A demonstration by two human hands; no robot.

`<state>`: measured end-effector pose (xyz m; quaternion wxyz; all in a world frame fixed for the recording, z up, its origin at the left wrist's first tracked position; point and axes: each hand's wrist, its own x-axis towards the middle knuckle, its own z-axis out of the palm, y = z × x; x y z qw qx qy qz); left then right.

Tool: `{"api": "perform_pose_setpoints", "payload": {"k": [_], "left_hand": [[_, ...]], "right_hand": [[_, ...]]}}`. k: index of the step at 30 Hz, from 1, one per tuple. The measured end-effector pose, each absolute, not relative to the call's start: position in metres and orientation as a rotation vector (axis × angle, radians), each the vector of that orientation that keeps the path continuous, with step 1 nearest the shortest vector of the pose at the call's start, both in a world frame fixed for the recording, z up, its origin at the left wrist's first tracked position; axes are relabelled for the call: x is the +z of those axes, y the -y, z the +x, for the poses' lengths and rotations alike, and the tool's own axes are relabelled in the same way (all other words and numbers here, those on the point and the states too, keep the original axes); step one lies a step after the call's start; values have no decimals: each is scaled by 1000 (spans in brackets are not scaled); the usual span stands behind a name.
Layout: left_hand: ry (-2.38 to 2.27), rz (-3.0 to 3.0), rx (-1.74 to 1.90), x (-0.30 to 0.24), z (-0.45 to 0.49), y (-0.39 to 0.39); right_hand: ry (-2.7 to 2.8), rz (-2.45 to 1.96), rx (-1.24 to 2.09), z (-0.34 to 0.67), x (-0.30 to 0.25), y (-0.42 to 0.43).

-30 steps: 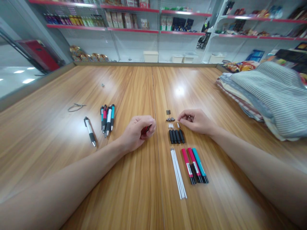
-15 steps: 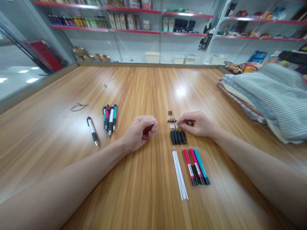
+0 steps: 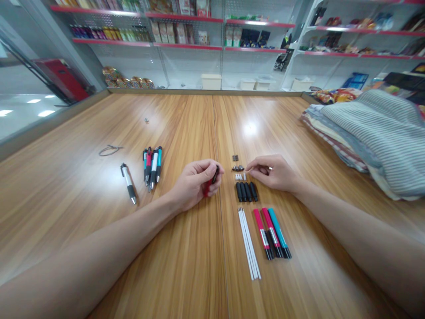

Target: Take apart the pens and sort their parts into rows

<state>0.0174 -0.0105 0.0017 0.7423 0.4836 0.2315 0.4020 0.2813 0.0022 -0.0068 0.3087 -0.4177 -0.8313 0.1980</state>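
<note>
My left hand (image 3: 201, 179) is closed around a red pen barrel (image 3: 208, 187) with a black end. My right hand (image 3: 274, 172) is pinched at the fingertips beside the rows of small parts; a thin pale thing shows there, too small to name. Close to those fingertips lie small white plastic pieces (image 3: 238, 177), metal tips (image 3: 237, 168) and springs (image 3: 235, 157). Black grips (image 3: 246, 192) lie side by side just below. Nearer to me are white refills (image 3: 249, 243), red pen barrels (image 3: 262, 232) and a teal barrel (image 3: 279, 230).
At left, several whole pens (image 3: 153, 168) lie bunched, with a white pen (image 3: 128, 182) apart from them. A grey loop (image 3: 110, 150) and a small metal bit (image 3: 146, 120) lie farther off. Folded cloths (image 3: 372, 137) are piled at right. Stocked shelves (image 3: 186, 45) stand beyond the table.
My left hand has turned and its fingers have loosened, so more of the red barrel and its black end shows. My right hand has barely moved.
</note>
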Motion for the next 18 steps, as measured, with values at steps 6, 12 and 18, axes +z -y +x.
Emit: {"api": "perform_pose_setpoints", "payload": {"k": [6,12,18], "left_hand": [[-550,1032,1024,-1,20,7],[-503,998,1018,-2,21,6],[-604,1078,1052,-5,24,6]], "right_hand": [[2035,-1170,326,277,-5,2],[1944,-1154,266,277,-6,2],[2062,-1008,306,275,3,7]]}}
